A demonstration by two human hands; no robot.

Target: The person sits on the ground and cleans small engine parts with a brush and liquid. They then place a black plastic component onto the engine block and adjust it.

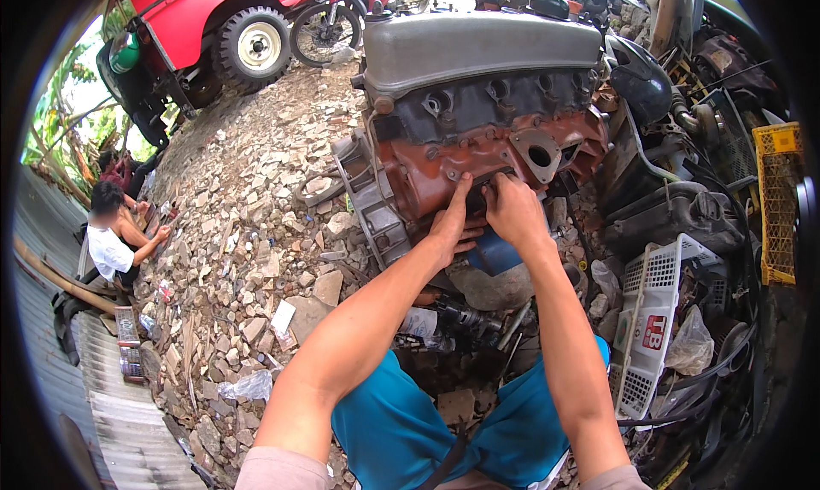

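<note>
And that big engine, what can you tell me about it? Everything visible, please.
The engine looks like weathered metal: a long grey cover on top, a black section with round openings beneath, then a red-brown side with a flange around a dark hole. A silvery housing stands at its left end. It sits cover uppermost; its support is unclear. The left hand touches the red-brown side low down; the right hand's exact contact beside it is hidden.

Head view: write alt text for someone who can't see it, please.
A person's bare left hand and bare right hand are at the lower side of a rust-red and black metal engine with a long grey cover. Pale broken rubble spreads leftward, a red vehicle stands at upper left, and a white plastic basket is at right.
</note>
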